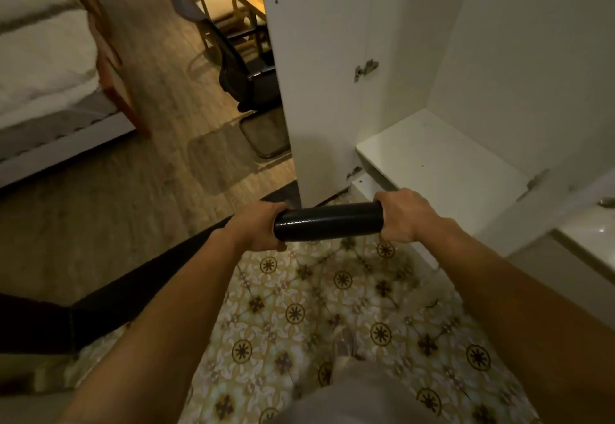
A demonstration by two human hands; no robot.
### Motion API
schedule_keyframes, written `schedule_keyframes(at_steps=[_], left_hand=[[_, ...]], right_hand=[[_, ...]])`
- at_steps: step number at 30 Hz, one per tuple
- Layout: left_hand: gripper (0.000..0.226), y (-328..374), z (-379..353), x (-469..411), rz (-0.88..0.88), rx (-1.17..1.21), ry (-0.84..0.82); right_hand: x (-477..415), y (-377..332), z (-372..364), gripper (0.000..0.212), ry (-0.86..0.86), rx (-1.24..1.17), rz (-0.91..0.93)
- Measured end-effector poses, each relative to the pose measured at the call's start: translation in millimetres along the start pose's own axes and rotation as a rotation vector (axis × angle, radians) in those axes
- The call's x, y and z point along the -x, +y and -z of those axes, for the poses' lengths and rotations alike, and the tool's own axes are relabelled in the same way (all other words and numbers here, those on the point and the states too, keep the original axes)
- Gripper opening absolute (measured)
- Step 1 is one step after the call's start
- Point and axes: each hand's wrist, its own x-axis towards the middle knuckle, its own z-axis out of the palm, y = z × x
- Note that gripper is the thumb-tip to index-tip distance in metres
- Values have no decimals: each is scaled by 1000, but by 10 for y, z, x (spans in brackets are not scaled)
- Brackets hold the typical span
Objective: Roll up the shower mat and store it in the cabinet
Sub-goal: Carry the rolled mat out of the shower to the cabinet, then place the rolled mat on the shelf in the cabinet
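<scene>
The shower mat (pixel 327 221) is a tight black roll held level in front of me, above the patterned tile floor. My left hand (pixel 258 226) grips its left end and my right hand (pixel 404 215) grips its right end. Just beyond the roll stands the white cabinet (pixel 519 67), its door (pixel 316 74) swung open to the left. Its bottom shelf (pixel 442 160) is bare and lies just behind my right hand.
A bed with white bedding (pixel 43 57) is at the left on the wooden floor. A black office chair (pixel 246 77) and wooden chairs stand behind the cabinet door. A white basin edge (pixel 592 234) is at the far right. A dark threshold strip (pixel 133 290) crosses the floor.
</scene>
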Motion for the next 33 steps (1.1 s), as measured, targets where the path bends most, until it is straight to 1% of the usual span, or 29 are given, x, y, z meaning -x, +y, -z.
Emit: schedule_keyframes(at_steps=[3,5,8,12,14,16,18,20,22,25,27,30,33], left_hand=[[59,-129,251,-447,-34,-39,25],[57,-191,413,-706,-45,-42,8],[63,-265,609,-1127,-56,-68,-39],[72,-308,745,-1713,-104,-43,-48],[71,-347,832,-2063,-167,46,-74],[72,-398,986,-2444,-241,207,-195],[76,-449,1136,-2777,-329,357,-310],[72,-476,1270,-3089,-410,505,-338],[65,-486,1392,-3416,-437,628,-353],[57,-479,1536,-3885,-351,726,-350],[55,-459,1581,-4247,-315,798,-376],[55,-345,1561,-4768,-215,955,-379],[57,-225,1404,-5259,-74,1097,-357]], right_hand=[[-350,127,135,48,13,-77,-43],[-534,186,232,46,46,-120,-65],[-783,304,319,46,74,-138,-93],[-1061,552,333,52,83,-238,-163],[-1204,735,383,53,84,-304,-234],[-1349,968,471,52,69,-367,-290],[-1455,1194,605,51,11,-404,-299],[-1559,1389,766,51,-45,-455,-321],[-1686,1527,952,51,-97,-526,-356],[-1833,1670,1234,55,-181,-646,-399],[-1912,1836,1375,53,-176,-797,-446],[-1968,2094,1444,51,-56,-1042,-469],[-2045,2436,1254,51,215,-1371,-569]])
